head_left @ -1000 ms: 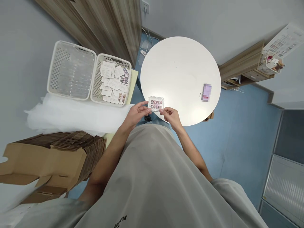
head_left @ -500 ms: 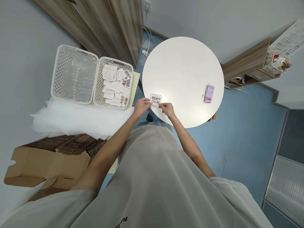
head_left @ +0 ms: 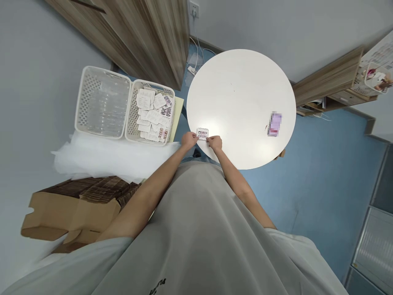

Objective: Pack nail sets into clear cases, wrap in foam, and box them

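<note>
Between my two hands is a small flat pack of press-on nails (head_left: 202,133), a white card with two rows of dark, reddish nails, its edge clear and scalloped. It is at the near left edge of the round white table (head_left: 242,82). My left hand (head_left: 189,139) pinches its left lower corner, fingers closed. My right hand (head_left: 215,142) grips the right lower corner between thumb and fingers. Whether the pack touches the tabletop I cannot tell.
A white basket (head_left: 130,119) left of the table holds many nail cards; another basket (head_left: 80,102) beside it holds stacked clear plastic cases. White foam sheets (head_left: 116,157) and brown cardboard boxes (head_left: 73,213) lie nearer. A blurred purple object (head_left: 275,123) is on the table's right.
My view has shifted slightly, so the surroundings sit a little further right and lower. My left fingers, spread before, have closed on the pack's edge. My right hand still grips its corner.
</note>
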Motion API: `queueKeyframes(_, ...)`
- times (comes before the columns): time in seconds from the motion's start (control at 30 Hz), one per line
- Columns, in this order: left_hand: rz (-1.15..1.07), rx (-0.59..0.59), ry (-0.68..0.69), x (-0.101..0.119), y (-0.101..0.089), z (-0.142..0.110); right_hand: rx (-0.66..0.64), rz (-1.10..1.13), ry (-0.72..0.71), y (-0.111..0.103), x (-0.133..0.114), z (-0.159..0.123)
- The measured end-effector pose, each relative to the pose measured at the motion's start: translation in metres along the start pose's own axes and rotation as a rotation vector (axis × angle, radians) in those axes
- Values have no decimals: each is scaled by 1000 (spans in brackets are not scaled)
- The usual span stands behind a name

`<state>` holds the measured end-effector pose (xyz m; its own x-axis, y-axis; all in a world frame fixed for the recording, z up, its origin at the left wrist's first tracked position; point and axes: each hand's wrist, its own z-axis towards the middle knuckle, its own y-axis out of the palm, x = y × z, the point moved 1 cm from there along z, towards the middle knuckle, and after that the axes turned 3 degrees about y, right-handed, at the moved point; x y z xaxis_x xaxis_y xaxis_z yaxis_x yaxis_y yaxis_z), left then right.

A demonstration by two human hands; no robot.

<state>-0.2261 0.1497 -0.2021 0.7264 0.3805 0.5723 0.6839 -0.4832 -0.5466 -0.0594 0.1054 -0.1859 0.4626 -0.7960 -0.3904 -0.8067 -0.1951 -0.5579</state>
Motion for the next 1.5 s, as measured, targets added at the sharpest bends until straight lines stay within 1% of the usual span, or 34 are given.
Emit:
queueKeyframes(0.1,-13,-6,-16,-1,0,-4,-3,-25,4,-2,1,1)
queueKeyframes(0.17,-22,3,-26,1,-3,-8,-4,-43,-12,-6,2,0)
queueKeyframes(0.27,-55,60,-15,6,-12,-19,-21,-43,-76,-19,3,-6)
queueKeyframes(0.33,-83,99,3,10,-18,-30,-39,-1,-135,-31,6,-13)
queueKeyframes(0.47,-203,148,22,16,-25,-64,-83,134,-242,-62,17,-34)
queueKeyframes(0.63,-439,196,-14,19,-19,-116,-147,219,-329,-97,36,-60)
queueKeyframes(0.7,-539,226,-36,20,-15,-137,-183,207,-363,-105,42,-66)
queueKeyframes(0.8,-673,293,-73,18,-11,-169,-251,141,-415,-110,44,-72)
queueKeyframes(0.9,-753,370,-125,12,-6,-201,-317,38,-485,-107,39,-77)
queueKeyframes(1.0,-783,449,-187,1,-1,-231,-371,-36,-574,-98,28,-85)
queueKeyframes(1.13,-849,556,-215,-17,6,-258,-435,-91,-685,-81,12,-102)
queueKeyframes(1.23,-896,631,-229,-30,5,-266,-453,-154,-765,-67,1,-116)
queueKeyframes(1.3,-932,674,-240,-39,0,-267,-461,-185,-807,-57,-6,-125)
queueKeyframes(1.4,-986,711,-246,-53,-13,-263,-453,-242,-855,-37,-17,-138)
queueKeyframes(1.5,-1023,716,-227,-69,-32,-257,-420,-338,-899,-9,-34,-148)
